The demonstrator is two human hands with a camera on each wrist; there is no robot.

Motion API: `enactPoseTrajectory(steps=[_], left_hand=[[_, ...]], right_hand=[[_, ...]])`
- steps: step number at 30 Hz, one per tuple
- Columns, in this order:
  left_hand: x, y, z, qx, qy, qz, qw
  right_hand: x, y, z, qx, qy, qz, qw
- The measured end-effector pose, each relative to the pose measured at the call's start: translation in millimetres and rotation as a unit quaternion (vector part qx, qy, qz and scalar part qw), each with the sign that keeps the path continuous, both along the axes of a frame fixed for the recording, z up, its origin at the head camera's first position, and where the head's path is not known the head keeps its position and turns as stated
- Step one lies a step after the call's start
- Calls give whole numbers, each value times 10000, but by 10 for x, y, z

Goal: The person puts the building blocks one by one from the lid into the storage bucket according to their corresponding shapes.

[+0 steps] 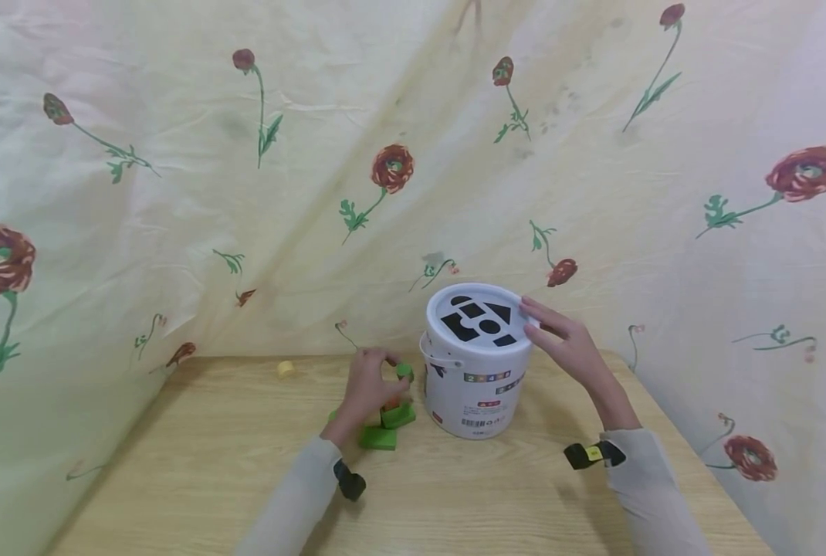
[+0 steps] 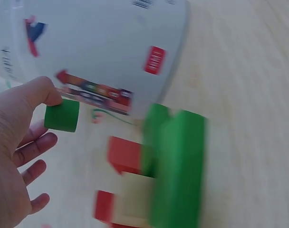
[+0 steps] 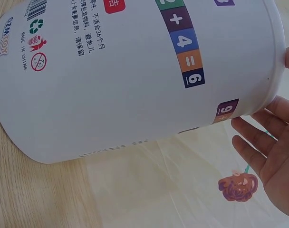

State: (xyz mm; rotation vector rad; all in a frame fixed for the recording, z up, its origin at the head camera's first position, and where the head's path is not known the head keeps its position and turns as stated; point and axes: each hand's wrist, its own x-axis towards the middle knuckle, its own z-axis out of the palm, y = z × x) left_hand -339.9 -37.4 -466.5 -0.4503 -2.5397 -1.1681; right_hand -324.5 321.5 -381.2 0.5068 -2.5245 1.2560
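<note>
**Green cylinder held beside upright bucket**

The left hand (image 1: pixel 371 386) pinches a short green cylinder (image 2: pixel 62 115) between thumb and finger; the other fingers are loosely bent. The cylinder is beside the bucket (image 1: pixel 479 390), on the bucket's left, above the loose blocks. In the head view its round end appears to face up; length and width look nearly equal — no clear long axis can be read.

The right hand (image 1: pixel 573 351) grips nothing: its extended fingers touch the rim of the lid (image 1: pixel 481 316) at the bucket's right side. The bucket stands on the wood-grain surface (image 1: pixel 455 494), its long axis vertical, its lid with black shape openings facing up.

Below the left hand lie two green blocks. The nearer block (image 1: pixel 378 439) has its long axis left to right; the farther block (image 1: pixel 399 416) slants, right end away. A red block (image 2: pixel 124 154) sits beside them — blurred edges in the wrist view. A yellow block (image 1: pixel 286 369) rests well apart, toward the back.
</note>
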Motion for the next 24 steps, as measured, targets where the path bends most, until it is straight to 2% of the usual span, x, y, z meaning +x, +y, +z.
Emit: enactPoseTrajectory(steps=[6,15,17,24], left_hand=[[24,-38,282,102,204,59,9997],[55,-96,710,582,565,114,9966],[55,-97,788,634,576,129,9962],[27,-38,1006,607,964,2,9935]], right_hand=[[-13,15,-4,43,4,3,10000],[-5,5,1,23,-4,7,10000],[-3,2,3,-10,-18,8,10000],[-14,11,-11,51,9,-26,10000]])
